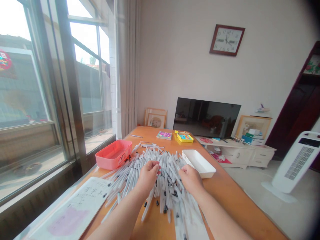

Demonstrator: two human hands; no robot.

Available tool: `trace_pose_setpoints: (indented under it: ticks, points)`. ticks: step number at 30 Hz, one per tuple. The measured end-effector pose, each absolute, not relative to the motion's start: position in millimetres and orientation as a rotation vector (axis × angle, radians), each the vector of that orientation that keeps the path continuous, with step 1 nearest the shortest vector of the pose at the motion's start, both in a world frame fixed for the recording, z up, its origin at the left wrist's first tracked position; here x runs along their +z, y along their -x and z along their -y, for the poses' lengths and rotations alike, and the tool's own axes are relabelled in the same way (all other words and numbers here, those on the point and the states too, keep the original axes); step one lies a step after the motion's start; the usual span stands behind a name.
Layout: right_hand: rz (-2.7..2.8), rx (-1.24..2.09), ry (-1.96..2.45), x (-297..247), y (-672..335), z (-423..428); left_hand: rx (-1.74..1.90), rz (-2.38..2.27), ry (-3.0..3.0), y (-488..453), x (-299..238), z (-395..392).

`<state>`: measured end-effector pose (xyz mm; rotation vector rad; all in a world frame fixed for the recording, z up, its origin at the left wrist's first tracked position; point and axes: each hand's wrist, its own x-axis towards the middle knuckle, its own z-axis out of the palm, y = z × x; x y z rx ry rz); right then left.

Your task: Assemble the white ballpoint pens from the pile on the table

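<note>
Clear plastic pens [147,156] lie heaped along the middle of the table [232,206], black caps [165,209] among them. Over the heap, the left hand [149,171] and right hand [191,178] are apart, fingers curled; whether either grips anything, I cannot tell. Beside the heap sit a red tray [108,163], left, and a white tray [200,163], right.

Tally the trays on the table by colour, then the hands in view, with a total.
Pink: 1 (pink tray)
White: 1 (white tray)
Hands: 2 (left hand, right hand)
Total: 4
Not counted: the clear tubes and black caps, which overlap too much to number.
</note>
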<state>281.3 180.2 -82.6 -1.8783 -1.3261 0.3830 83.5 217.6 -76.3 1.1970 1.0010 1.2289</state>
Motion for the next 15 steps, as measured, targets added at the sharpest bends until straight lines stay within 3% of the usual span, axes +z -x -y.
trace_pose_setpoints:
  ticks: [15]
  points:
    - [1.115,1.402,1.178,-72.0,-234.4,-163.4,1.150,-0.612,-0.940,-72.6,-59.4,-216.8]
